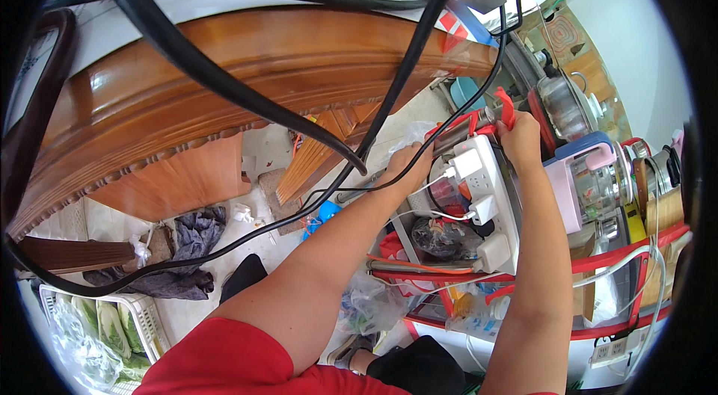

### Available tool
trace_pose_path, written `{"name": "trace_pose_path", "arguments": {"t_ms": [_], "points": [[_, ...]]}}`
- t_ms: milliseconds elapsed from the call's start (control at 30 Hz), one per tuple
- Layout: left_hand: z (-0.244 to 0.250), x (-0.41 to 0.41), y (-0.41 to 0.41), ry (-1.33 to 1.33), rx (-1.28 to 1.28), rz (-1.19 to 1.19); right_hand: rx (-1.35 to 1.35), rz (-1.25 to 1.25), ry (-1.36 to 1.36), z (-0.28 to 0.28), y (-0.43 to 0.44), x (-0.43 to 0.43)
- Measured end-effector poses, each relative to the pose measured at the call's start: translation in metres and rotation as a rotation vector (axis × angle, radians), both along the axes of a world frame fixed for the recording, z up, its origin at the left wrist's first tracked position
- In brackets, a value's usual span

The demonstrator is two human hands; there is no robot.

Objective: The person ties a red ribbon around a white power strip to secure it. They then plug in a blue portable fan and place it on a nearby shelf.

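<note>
My right hand (519, 137) grips a red strip of cloth or plastic (506, 106) at the end of a shelf rack's metal tube. To its left, my left hand (412, 162) is at the tube (451, 134), beside more red strip tied round the metal; its fingers are partly hidden, and I cannot tell what they hold. Just below my hands a white power strip (491, 201) stands on the rack, with white chargers (466, 164) and cables plugged in. A black bag (446, 238) lies inside the rack.
Thick black cables (224, 78) cross the near view. A carved wooden table edge (280, 58) runs along the left. Right are a pink-and-blue handled jug (597, 187) and a metal pot (566, 103). Below left, a white crate (154, 319) holds cabbages near dark cloth (196, 243) on the floor.
</note>
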State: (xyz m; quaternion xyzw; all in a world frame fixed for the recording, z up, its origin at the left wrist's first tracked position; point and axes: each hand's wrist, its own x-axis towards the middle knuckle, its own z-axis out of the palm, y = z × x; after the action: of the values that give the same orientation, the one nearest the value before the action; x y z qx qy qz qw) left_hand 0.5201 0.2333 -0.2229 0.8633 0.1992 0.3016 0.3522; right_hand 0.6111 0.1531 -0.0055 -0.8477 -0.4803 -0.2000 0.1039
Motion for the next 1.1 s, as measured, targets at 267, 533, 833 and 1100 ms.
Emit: {"name": "trace_pose_path", "arguments": {"t_ms": [267, 533, 833, 1100], "points": [[0.066, -0.06, 0.02, 0.185, 0.097, -0.004, -0.005, -0.012, -0.001, -0.004, -0.003, 0.002], [0.109, -0.077, 0.036, -0.248, -0.514, 0.113, -0.016, -0.023, -0.03, -0.002, -0.002, 0.003], [0.131, -0.05, 0.023, -0.602, -1.157, -0.187, -0.011, -0.006, -0.027, -0.002, 0.0, -0.003], [0.108, -0.036, 0.036, -0.961, -1.615, -0.226, -0.065, 0.035, -0.078, -0.001, -0.002, 0.011]]}}
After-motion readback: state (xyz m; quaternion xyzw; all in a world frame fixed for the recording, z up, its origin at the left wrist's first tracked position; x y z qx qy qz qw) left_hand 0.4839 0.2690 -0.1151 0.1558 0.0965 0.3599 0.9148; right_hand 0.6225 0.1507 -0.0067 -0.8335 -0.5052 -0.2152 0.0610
